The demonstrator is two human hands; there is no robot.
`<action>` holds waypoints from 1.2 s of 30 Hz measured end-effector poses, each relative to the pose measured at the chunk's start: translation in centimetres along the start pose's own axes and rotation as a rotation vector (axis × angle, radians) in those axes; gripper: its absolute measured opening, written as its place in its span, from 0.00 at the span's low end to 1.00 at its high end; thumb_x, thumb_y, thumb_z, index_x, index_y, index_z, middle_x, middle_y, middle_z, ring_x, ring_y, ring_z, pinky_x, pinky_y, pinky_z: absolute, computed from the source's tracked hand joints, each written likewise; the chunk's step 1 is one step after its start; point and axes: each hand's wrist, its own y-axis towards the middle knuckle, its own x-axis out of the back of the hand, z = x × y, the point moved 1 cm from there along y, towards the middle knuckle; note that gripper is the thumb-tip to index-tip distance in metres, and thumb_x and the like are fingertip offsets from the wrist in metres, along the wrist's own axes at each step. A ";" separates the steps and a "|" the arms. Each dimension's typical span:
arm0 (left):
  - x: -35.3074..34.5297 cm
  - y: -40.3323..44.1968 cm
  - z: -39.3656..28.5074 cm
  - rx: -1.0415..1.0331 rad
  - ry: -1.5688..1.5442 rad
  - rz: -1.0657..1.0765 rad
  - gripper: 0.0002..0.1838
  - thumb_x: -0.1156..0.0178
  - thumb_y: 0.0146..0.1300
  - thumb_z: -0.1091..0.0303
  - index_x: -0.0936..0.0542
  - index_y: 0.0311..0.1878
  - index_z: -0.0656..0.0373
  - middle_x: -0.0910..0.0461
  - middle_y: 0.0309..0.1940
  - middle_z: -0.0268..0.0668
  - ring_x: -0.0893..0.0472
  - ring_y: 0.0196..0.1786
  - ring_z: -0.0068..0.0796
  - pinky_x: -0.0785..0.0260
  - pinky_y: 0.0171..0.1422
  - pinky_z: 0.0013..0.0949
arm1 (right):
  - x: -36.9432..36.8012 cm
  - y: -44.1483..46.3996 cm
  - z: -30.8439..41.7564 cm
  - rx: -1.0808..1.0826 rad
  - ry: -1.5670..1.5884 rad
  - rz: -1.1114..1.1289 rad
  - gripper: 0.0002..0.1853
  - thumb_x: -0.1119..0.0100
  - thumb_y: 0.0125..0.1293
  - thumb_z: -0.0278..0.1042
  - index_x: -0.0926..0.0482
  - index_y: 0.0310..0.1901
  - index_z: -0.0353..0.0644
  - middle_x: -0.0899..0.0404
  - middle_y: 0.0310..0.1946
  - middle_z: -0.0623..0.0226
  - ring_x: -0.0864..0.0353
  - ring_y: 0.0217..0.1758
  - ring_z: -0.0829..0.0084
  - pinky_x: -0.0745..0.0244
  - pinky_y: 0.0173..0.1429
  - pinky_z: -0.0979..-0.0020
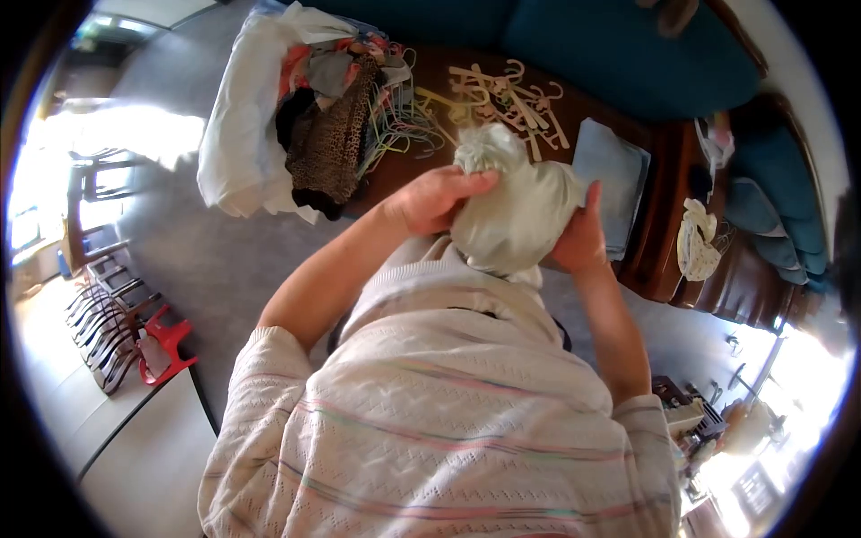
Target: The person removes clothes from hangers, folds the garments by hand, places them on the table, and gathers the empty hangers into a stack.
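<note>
1. Cream cloth bundle [516, 211] sits between the hands, near the sweater [457, 386].
2. Left hand [435, 199] is clamped on it, thumb on top.
3. Right hand [583, 238] touches its other side; cannot tell whether it grips.
4. Pale hangers [529, 105] lie beyond, on the brown table [587, 103].

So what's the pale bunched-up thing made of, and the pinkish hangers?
The pale bunched-up thing looks like thin, soft cloth, slightly shiny: it wrinkles and puffs, though plastic is possible. The pinkish hangers look like smooth plastic: thick, solid-coloured bars.
</note>
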 end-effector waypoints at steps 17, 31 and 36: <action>3.4 -7.0 -3.0 -0.039 0.275 -0.372 0.13 0.41 0.60 0.62 0.22 0.41 0.62 0.20 0.32 0.31 0.23 0.34 0.18 0.30 0.41 0.24 | -5.9 -1.9 -0.7 -0.096 -0.684 -0.357 0.13 0.45 0.64 0.31 0.24 0.49 0.39 0.21 0.41 0.68 0.23 0.45 0.79 0.28 0.47 0.75; 3.5 -4.9 0.6 0.060 0.178 -0.079 0.16 0.46 0.63 0.66 0.25 0.51 0.64 0.22 0.39 0.31 0.25 0.39 0.18 0.32 0.44 0.23 | -11.0 -4.3 -1.4 -0.041 -1.049 0.239 0.20 0.31 0.42 0.28 0.22 0.40 0.39 0.22 0.43 0.62 0.24 0.49 0.65 0.32 0.55 0.67; 3.4 -5.4 2.4 0.052 0.342 -0.191 0.23 0.43 0.59 0.60 0.26 0.52 0.68 0.21 0.42 0.36 0.24 0.42 0.22 0.33 0.49 0.24 | -11.2 -5.3 0.0 0.154 -1.180 0.355 0.16 0.32 0.42 0.26 0.21 0.37 0.39 0.22 0.44 0.62 0.24 0.49 0.67 0.32 0.54 0.68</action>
